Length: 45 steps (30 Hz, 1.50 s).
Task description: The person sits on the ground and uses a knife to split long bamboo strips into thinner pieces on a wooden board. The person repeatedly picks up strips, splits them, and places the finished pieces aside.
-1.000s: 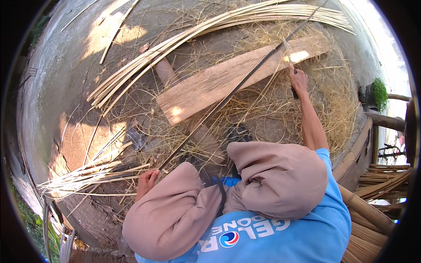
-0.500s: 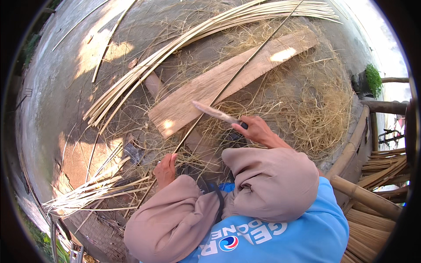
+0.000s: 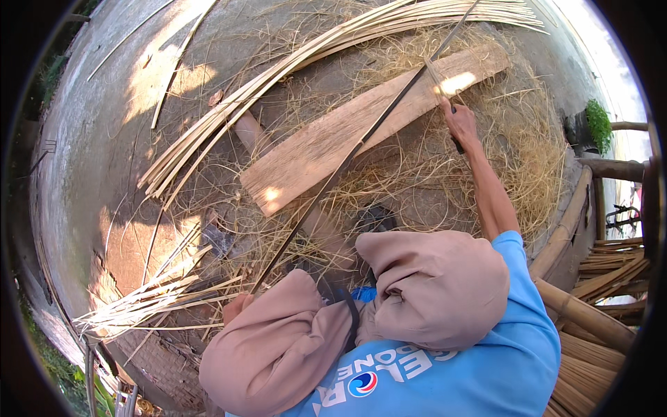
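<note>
A long, dark-skinned bamboo strip (image 3: 360, 140) lies slantwise across the wooden board (image 3: 313, 154), running from the far side down to my left knee. Its near end is at my left hand (image 3: 238, 306), which is closed on it and partly hidden by the knee. My right arm stretches forward over the board's far end. That right hand (image 3: 462, 126) is closed round the dark handle of a knife (image 3: 432, 71), whose blade points away from me and meets the strip.
Pale split strips (image 3: 278, 75) lie in a long bundle beyond the board. A second pile of strips (image 3: 149, 302) is at the left. Curly shavings (image 3: 517, 167) cover the ground on the right. Bamboo rails (image 3: 583, 313) stand at the right, near a potted plant (image 3: 596, 126).
My right hand has moved far forward and to the right with the knife. My left hand has drawn back beside the knee. The strip lies at a slightly different angle.
</note>
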Motion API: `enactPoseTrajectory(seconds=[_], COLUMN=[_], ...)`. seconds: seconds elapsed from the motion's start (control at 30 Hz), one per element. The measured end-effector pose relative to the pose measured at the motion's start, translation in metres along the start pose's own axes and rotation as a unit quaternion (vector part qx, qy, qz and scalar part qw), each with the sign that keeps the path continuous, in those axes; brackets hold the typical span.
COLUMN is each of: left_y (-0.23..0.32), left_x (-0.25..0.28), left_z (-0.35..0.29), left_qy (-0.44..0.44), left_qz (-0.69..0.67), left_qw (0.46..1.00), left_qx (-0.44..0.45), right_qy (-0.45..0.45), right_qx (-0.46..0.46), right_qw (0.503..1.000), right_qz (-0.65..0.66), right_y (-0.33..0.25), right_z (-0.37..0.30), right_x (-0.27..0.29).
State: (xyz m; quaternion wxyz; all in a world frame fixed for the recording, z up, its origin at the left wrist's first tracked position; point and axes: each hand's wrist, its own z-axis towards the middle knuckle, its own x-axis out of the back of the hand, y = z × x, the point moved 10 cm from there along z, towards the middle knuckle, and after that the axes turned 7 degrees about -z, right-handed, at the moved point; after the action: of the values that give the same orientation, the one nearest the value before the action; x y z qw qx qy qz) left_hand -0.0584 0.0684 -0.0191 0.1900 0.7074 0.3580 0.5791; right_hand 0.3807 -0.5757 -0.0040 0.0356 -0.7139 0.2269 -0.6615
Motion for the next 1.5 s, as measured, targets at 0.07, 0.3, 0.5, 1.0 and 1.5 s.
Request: enactPoseTrajectory(seconds=[0.07,0.3,0.5,1.0,1.5], left_y=[0.02,0.084,0.041,-0.02,0.117], left_x=[0.009,-0.115,-0.058,-0.033,-0.09], left_z=[0.007,0.122,0.061,0.009,0.129], left_qy=[0.001,-0.223,-0.028,0.045,-0.053], left_qz=[-0.07,-0.193,0.068,-0.114,-0.161], left_qw=[0.995,0.944,0.996,0.992,0.985], left_qx=[-0.066,0.15,0.042,0.029,0.018], right_qy=[0.016,-0.156,-0.106,0.036,-0.046], right_qx=[-0.008,0.155,0.125,-0.05,0.057], right_qw=[0.999,0.972,0.985,0.997,0.995], right_qz=[0.035,0.089,0.053,0.043,0.07], right_y=[0.007,-0.132,-0.073,0.028,-0.067], right_z=[0.022,-0.188,-0.132,0.017,-0.094], right_x=[0.014,-0.093,-0.056,0.003,-0.061])
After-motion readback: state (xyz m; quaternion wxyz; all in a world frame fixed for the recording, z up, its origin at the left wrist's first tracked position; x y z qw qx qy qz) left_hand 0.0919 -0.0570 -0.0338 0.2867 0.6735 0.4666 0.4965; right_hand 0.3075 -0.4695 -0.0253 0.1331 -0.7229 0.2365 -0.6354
